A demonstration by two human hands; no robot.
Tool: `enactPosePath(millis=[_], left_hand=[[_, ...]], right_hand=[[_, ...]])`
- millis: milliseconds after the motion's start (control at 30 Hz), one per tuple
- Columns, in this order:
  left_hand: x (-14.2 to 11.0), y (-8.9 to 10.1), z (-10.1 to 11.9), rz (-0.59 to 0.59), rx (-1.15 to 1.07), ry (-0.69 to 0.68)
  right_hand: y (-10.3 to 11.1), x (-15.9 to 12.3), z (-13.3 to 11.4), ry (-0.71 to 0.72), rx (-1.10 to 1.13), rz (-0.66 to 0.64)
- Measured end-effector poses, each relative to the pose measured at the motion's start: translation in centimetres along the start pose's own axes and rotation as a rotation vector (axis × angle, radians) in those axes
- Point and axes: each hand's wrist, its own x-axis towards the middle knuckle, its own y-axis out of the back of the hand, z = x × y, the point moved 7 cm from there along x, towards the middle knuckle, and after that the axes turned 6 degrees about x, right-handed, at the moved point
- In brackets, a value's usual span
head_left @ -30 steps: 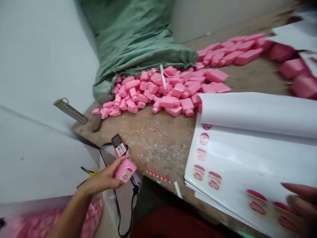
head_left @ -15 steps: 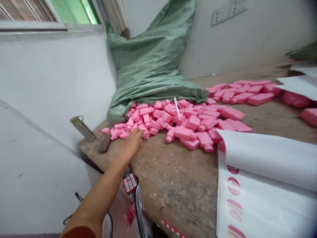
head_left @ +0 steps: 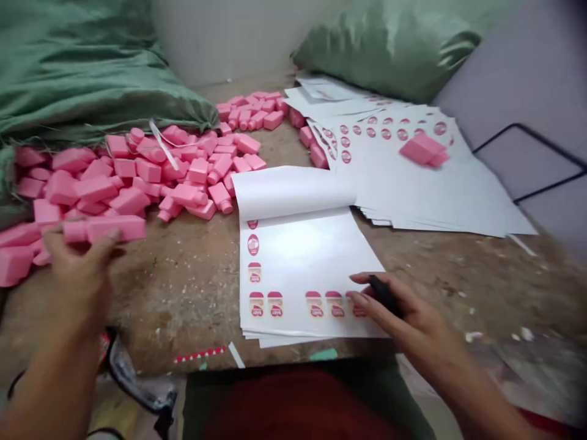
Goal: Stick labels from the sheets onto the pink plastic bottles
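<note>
At the left of the head view, my left hand (head_left: 82,263) is closed on a pink plastic bottle (head_left: 121,228) lying sideways, in front of a heap of pink bottles (head_left: 151,165). The held bottle shows no label on its visible side. My right hand (head_left: 403,318) is closed around a small black object (head_left: 385,294), mostly hidden by the fingers. Its fingertips are over the lower right of a label sheet (head_left: 302,263), near several red-and-cream stickers. The sheet's top part is folded back, and more sheets lie beneath it.
Another stack of label sheets (head_left: 431,195) spreads at the back right, with a pink item (head_left: 425,151) on top. Green sacks (head_left: 82,79) rest at the back left and back right. A clear bag with black trim (head_left: 137,379) hangs at the front edge.
My left hand set down a labelled bottle out of sight, reached to the heap and now holds another bottle. The view swung right, bringing my right hand with the black object into sight.
</note>
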Motion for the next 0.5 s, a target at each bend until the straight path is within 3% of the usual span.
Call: enactPosePath(millis=[100,133,233,333,400,500], left_hand=[[-6.5,-5.8,-0.4,-0.261,-0.156,0.107],[-8.4,-7.3,-0.5,-0.316,-0.087,0.093],[-12.3,-10.6,-0.1,-0.490,0.354,-0.138],[-14.3,-12.0,0.4,-0.646,0.569,-0.346],[-14.4,-12.3,0.6,-0.699,0.400,-0.269],[-14.4,-13.2,0.4,-0.744,-0.195,0.155]], right_hand=[[-3.3,-0.2,-1.8,0.129,-0.027,-0.140],[-4.3,-0.5,-2.3,0.162,-0.039,-0.197],[-6.6,-1.1,-3.0,0.257,-0.106,-0.326],[-7.3,-1.0,-3.2,0.369,-0.254,-0.288],[-7.3,-0.9,-3.3,0.442,-0.347,-0.218],[-7.6,-0.8,-3.6,0.503,-0.421,-0.147]])
